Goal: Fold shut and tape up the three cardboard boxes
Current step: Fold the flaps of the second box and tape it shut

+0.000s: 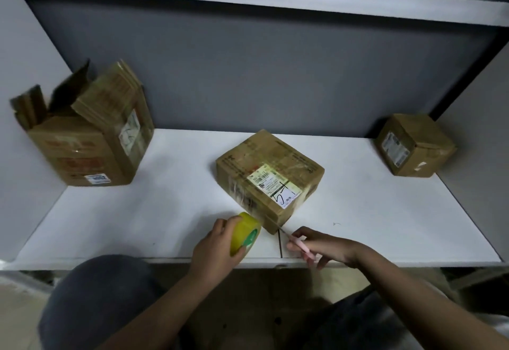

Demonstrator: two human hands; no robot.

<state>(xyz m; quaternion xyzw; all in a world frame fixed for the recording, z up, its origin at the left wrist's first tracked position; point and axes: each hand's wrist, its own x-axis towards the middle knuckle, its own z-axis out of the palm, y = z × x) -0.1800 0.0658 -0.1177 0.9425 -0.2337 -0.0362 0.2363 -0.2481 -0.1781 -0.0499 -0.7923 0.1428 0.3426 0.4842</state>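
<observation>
At lower centre, the left hand (217, 242) grips the tape roll (245, 232) while the right hand (316, 245) grasps pink scissors (298, 245), apparently to cut tape at the middle box (268, 177).

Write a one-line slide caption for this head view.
Left hand grips yellow tape roll, right hand holds pink scissors at middle box.

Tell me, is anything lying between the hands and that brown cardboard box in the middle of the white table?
Nothing visible. The middle cardboard box sits just beyond both hands. The left hand grips a yellow tape roll beside its near corner; the right hand holds pink-handled scissors pointing at that corner. Only bare white table lies between.
</observation>
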